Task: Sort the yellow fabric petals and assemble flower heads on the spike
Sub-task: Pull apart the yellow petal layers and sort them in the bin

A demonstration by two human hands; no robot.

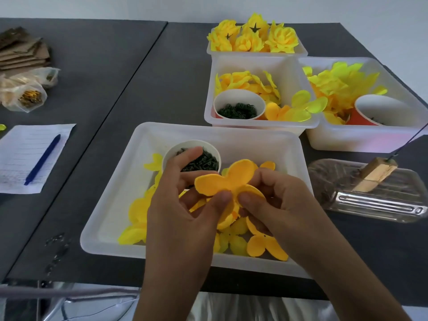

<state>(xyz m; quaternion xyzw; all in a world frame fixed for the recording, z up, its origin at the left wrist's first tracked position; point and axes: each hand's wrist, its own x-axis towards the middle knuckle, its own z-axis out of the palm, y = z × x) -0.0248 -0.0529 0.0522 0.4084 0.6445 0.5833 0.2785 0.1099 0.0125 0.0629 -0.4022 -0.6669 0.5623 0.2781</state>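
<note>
Both hands hold an orange-yellow fabric petal piece (228,179) above the near white tray (111,216). My left hand (185,205) pinches it with thumb and fingers from the left. My right hand (278,200) pinches it from the right. Loose yellow petals (261,245) lie in the tray beneath, beside a paper cup of small dark green parts (203,162). The spike (407,142), a thin wire in a wooden block (375,173), stands at the right on a clear plastic container (370,200).
Three more white trays sit behind: one with finished yellow flower heads (252,35), one with petals and a cup of green rings (238,110), one with bright yellow petals and a red cup (375,110). At the left lie lined paper with a blue pen (42,159), plastic bags and cardboard.
</note>
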